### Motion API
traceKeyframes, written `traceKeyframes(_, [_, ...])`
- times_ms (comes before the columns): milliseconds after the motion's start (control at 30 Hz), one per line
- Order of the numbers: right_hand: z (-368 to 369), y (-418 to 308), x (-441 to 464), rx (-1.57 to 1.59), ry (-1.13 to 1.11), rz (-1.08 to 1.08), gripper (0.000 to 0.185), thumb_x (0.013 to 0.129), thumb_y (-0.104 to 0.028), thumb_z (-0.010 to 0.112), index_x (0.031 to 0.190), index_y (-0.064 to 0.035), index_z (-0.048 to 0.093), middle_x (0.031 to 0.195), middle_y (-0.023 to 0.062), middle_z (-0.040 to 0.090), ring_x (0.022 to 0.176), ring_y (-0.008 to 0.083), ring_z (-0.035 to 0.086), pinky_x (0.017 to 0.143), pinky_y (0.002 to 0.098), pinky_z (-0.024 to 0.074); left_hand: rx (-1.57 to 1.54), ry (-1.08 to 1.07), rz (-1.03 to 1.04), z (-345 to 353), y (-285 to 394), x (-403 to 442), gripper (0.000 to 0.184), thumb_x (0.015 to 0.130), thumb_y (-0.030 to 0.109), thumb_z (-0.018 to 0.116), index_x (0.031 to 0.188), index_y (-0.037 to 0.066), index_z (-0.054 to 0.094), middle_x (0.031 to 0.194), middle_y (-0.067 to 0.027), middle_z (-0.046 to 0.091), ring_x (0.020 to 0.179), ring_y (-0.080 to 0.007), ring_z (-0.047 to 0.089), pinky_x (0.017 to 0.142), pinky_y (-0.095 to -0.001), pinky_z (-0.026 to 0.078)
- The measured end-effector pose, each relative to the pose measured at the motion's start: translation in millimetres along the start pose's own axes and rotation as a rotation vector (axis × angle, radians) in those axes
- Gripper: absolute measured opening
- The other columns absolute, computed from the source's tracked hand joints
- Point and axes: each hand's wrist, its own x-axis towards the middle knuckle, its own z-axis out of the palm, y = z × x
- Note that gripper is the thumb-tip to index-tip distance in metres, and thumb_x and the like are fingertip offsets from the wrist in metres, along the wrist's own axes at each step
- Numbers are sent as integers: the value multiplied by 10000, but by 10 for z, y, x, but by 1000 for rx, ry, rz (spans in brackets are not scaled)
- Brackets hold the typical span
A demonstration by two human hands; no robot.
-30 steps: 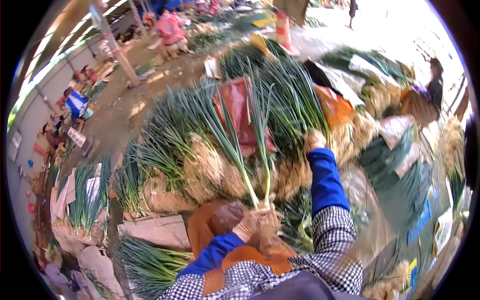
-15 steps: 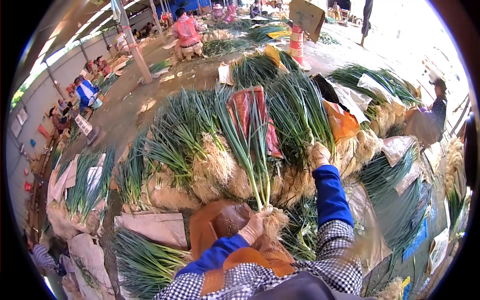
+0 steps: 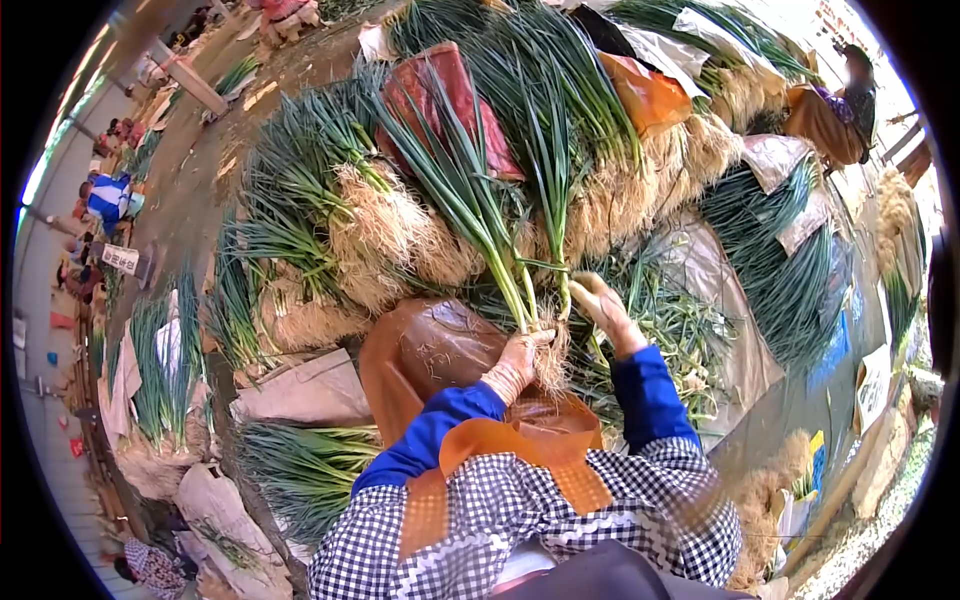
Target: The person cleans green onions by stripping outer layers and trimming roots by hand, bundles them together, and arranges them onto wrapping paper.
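My left hand is closed around the root ends of a few green onions, whose long leaves fan up and away from me. Pale stringy roots hang out beside the fist. Just right of it, my right hand has its fingers stretched toward a separate green onion stalk, with the tips close to the stalk; whether they touch is unclear. That stalk's root end meets the bunch at my left hand. Under my hands are a brown apron and loose leaf trimmings.
Ahead lies a long heap of green onions, roots toward me, with a red sheet and an orange sheet on it. Another bunch is at lower left. A person sits at upper right.
My right hand has come back from the heap to beside my left hand, and another green onion stalk now stands by the bunch. My view has tilted down.
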Motion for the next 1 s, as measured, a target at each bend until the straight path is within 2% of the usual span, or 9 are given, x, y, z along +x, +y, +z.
traceKeyframes(200, [458, -53, 562, -895, 257, -441, 365, 840, -444, 557, 669, -121, 551, 565, 109, 573, 535, 315, 577, 492, 391, 459, 94, 107, 172, 55, -66, -48, 201, 766, -67, 596, 905, 75, 564, 822, -51, 612, 716, -202, 614, 650, -341, 529])
traceKeyframes(367, [375, -13, -388, -377, 191, -721, 310, 861, -241, 582, 608, -74, 520, 551, 127, 537, 449, 245, 519, 437, 346, 396, 31, 198, 261, -162, -128, 183, 228, 721, -81, 646, 863, 77, 562, 784, -51, 601, 688, -199, 595, 608, -333, 520])
traceKeyframes(433, [56, -102, -842, 23, -196, -54, 204, 869, -206, 594, 741, -47, 601, 593, -34, 469, 534, 76, 375, 483, 261, 330, 94, 244, 303, 19, -24, 16, 231, 710, -86, 650, 848, 74, 557, 748, -47, 591, 694, -199, 597, 616, -318, 522])
traceKeyframes(567, [-855, 345, -842, -295, -144, 342, 227, 868, -281, 584, 784, -83, 656, 626, 5, 600, 563, 126, 545, 549, 296, 432, -21, 125, 253, -11, 86, 14, 186, 747, -85, 611, 864, 54, 571, 842, -50, 599, 803, -184, 605, 709, -292, 523])
traceKeyframes(600, [-998, 920, -632, -1061, -108, 81, 222, 861, -288, 561, 835, -85, 649, 729, 66, 642, 658, 232, 609, 609, 344, 466, -17, 124, 249, -25, 80, -6, 186, 747, -85, 611, 864, 54, 571, 842, -50, 599, 803, -184, 605, 709, -292, 523])
traceKeyframes(667, [-903, 712, -448, -1202, 22, 10, 296, 838, -338, 539, 928, -79, 652, 873, 119, 647, 762, 289, 610, 675, 352, 489, -114, 74, 241, -5, 83, -20, 232, 770, -81, 590, 969, 38, 594, 910, -62, 616, 854, -187, 608, 732, -291, 520])
traceKeyframes(833, [271, -151, 52, 485, -147, -155, 347, 922, -346, 478, 1061, -60, 616, 888, 1, 627, 811, 129, 578, 740, 303, 471, -199, -82, 96, -19, 134, -131, 287, 826, 2, 569, 1110, 36, 584, 985, -73, 639, 833, -177, 617, 732, -286, 528])
traceKeyframes(933, [697, 227, 507, 563, -161, -82, 336, 918, -321, 508, 1059, -33, 608, 902, -28, 622, 809, 105, 571, 709, 290, 462, -22, 72, 207, 35, 134, -184, 264, 809, -34, 595, 1061, 45, 577, 907, -50, 622, 818, -173, 609, 716, -285, 520])
traceKeyframes(1000, [983, 702, 777, -53, 117, -145, 226, 854, -298, 576, 903, -88, 641, 777, 110, 655, 686, 262, 627, 602, 355, 467, 180, 126, 350, 47, 12, -172, 277, 761, -31, 655, 1018, 40, 579, 885, -44, 623, 784, -150, 594, 705, -279, 505])
